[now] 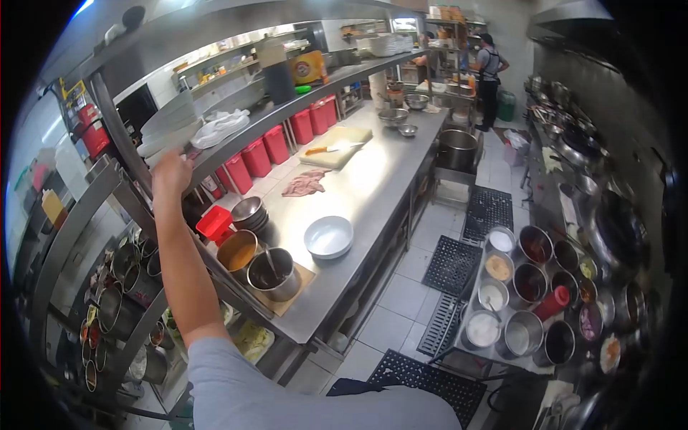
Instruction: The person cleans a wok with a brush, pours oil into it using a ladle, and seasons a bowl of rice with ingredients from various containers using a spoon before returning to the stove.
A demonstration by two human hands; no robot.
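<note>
Fingers (188,164) of the left hand (172,173) curl near the shelf edge (244,138), hold unclear, with a tiled aisle (399,304) along the counter (315,290).

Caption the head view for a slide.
Left hand at an overhead shelf, by a counter with meat and a white bowl.

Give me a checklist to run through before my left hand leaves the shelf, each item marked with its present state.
1. Left hand at the shelf, near the plates: ok.
2. Its grip on anything: cannot tell; the fingers are hidden.
3. Right hand in view: not ok.
4. White bowl upright and empty on the counter: ok.
5. Raw meat on the cutting board: not ok; it lies on the counter.
</note>
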